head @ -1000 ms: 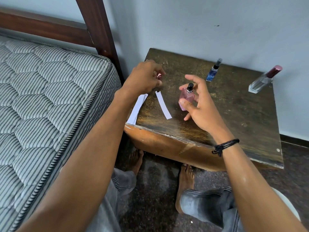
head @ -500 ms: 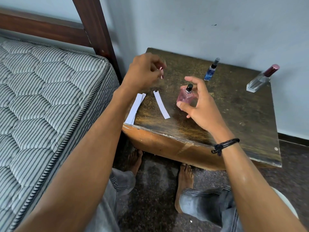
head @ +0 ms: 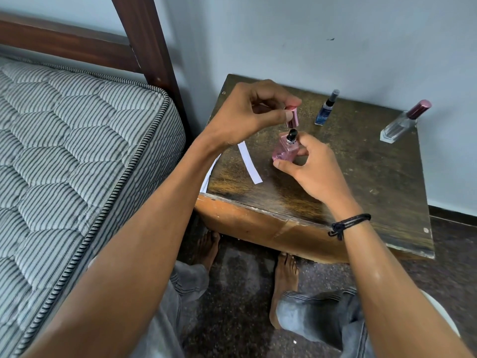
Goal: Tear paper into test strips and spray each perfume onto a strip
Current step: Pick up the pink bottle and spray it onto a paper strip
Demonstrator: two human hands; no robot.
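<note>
My right hand (head: 312, 169) grips a small pink perfume bottle (head: 284, 151) just above the wooden table (head: 361, 177); its black spray nozzle is bare. My left hand (head: 247, 115) pinches the pink cap (head: 293, 117) directly above that nozzle, a small gap apart. One white paper strip (head: 249, 162) lies flat on the table left of the bottle. More white paper (head: 210, 174) sits at the table's left edge, mostly hidden by my left forearm.
A small blue spray bottle (head: 325, 109) stands at the back of the table. A clear bottle with a dark red cap (head: 404, 122) stands at the back right corner. A striped mattress (head: 77, 164) and wooden bedpost (head: 147, 42) border the left. My bare feet rest under the table.
My left hand carried the pink cap from the left over to the bottle and now holds it right above the nozzle. My right hand kept hold of the bottle.
</note>
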